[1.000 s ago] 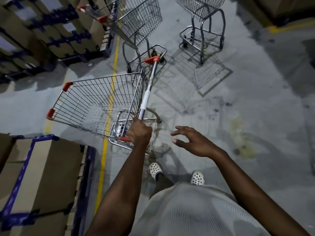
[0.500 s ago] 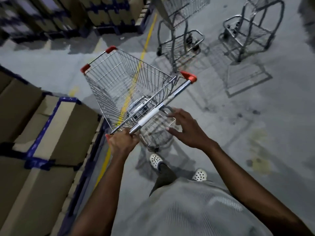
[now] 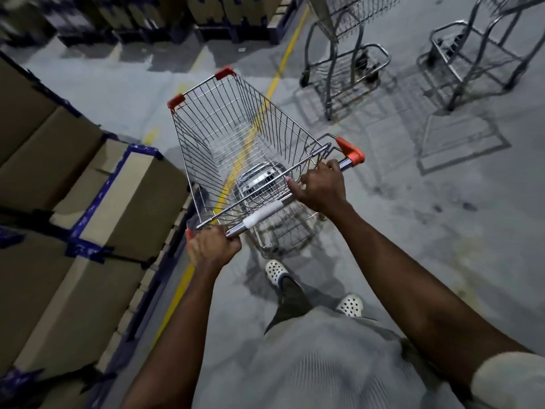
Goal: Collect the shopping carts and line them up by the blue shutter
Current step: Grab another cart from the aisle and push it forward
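Observation:
A wire shopping cart [image 3: 236,137] with red corner caps stands right in front of me, its basket empty. My left hand [image 3: 213,246] grips the left end of the cart's handle bar [image 3: 262,215]. My right hand [image 3: 320,187] grips the same bar near its red right end cap. Two more carts stand ahead on the concrete floor: one [image 3: 343,59] at the top centre, another [image 3: 474,51] at the top right. Only their lower frames and part of their baskets show. No blue shutter is in view.
Stacked cardboard boxes [image 3: 97,208] with blue tape fill the left side, close to the cart's left edge. More boxes [image 3: 224,10] line the far side. A yellow floor line [image 3: 283,60] runs under the cart. Grey floor lies open to the right.
The cart has swung round so its handle faces me. My right hand, free before, has taken hold of the handle bar; my left hand kept its grip throughout.

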